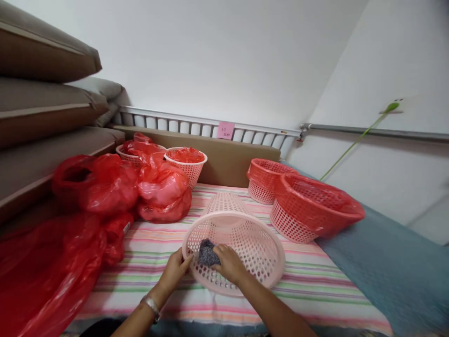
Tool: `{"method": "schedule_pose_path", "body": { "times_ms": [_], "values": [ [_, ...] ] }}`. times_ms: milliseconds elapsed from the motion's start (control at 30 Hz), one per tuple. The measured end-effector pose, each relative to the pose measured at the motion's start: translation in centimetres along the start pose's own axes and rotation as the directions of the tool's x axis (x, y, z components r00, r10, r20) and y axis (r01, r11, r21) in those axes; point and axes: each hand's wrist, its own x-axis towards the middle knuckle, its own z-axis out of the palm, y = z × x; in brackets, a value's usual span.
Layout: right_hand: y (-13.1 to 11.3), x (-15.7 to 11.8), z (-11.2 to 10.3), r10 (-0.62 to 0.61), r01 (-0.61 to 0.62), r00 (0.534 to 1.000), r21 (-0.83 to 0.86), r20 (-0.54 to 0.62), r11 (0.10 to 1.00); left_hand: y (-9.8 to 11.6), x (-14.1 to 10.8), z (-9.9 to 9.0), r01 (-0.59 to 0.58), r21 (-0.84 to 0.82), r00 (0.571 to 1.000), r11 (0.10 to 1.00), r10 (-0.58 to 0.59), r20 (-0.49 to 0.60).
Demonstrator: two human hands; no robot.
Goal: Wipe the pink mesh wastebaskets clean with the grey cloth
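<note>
A pale pink perforated plastic basket [261,234] lies tipped on its side, its wide mouth facing me. My left hand [177,267] grips the left part of its rim, thumb on the inner side. Inside the mouth, my right hand [229,263] is closed on a dark grey cloth [207,253] that rests against the basket's inner left wall. The fingertips under the cloth are partly hidden. Beneath the basket spreads a striped cloth [154,281] in pink, green and white.
Two baskets lined with red bags [264,180] [298,220] stand at the right. Left of centre are a white-rimmed basket [192,171], a stuffed red bag [164,192] and loose red plastic [45,271]. Grey-brown cushions [42,150] are stacked far left. A radiator [175,125] lines the wall.
</note>
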Motion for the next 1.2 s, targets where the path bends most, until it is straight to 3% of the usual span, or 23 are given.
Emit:
{"method": "schedule_pose_path", "body": {
  "times_ms": [100,200,300,367,467,633,700,800,967,1067,1200],
  "values": [
    [0.6,2.4,0.4,0.223,-0.225,0.97,-0.008,-0.094,0.974,-0.2,1.2,-0.2,-0.089,0.028,0.996,0.996,0.089,0.0],
    [1.6,5.8,0.6,0.467,-0.476,0.866,-0.008,-0.179,0.879,0.1,2.0,-0.5,-0.147,0.058,0.989,0.987,0.146,0.023],
    [2.7,9.2,1.5,0.588,-0.606,0.786,-0.045,-0.191,0.794,0.4,2.5,-1.2,-0.104,0.045,0.992,0.994,0.1,0.071],
    [3.2,10.8,2.3,0.617,-0.636,0.765,-0.062,-0.185,0.769,0.3,2.9,-1.7,-0.062,0.053,0.996,0.997,0.059,0.063],
    [3.8,12.0,3.2,0.614,-0.628,0.775,-0.07,-0.147,0.775,-0.3,3.3,-2.0,-0.023,0.047,1.0,0.999,0.022,0.019],
    [3.8,12.4,2.8,0.602,-0.603,0.798,-0.023,-0.033,0.797,-1.4,3.6,-1.7,-0.024,-0.119,0.999,0.993,0.028,0.037],
    [2.3,11.7,2.7,0.601,-0.601,0.799,0.004,-0.005,0.799,-1.8,3.4,-1.6,-0.022,-0.157,0.999,0.987,0.027,0.03],
    [-1.8,9.0,3.4,0.573,-0.57,0.82,0.078,-0.014,0.818,-2.7,3.0,-1.5,0.001,-0.161,1.0,0.987,0.001,0.012],
    [-8.1,2.2,5.3,0.387,-0.373,0.92,0.176,-0.054,0.911,-3.5,2.6,-1.8,0.022,-0.118,0.999,0.993,-0.025,-0.024],
    [-9.0,0.3,5.8,0.336,-0.323,0.94,0.162,-0.057,0.932,-2.9,2.9,-2.9,-0.041,-0.061,0.993,0.997,0.034,-0.11],
    [-8.2,1.4,5.3,0.336,-0.327,0.941,0.163,-0.028,0.931,-1.8,3.9,-4.5,-0.112,-0.019,0.977,0.993,0.107,-0.183]
  ]
}}
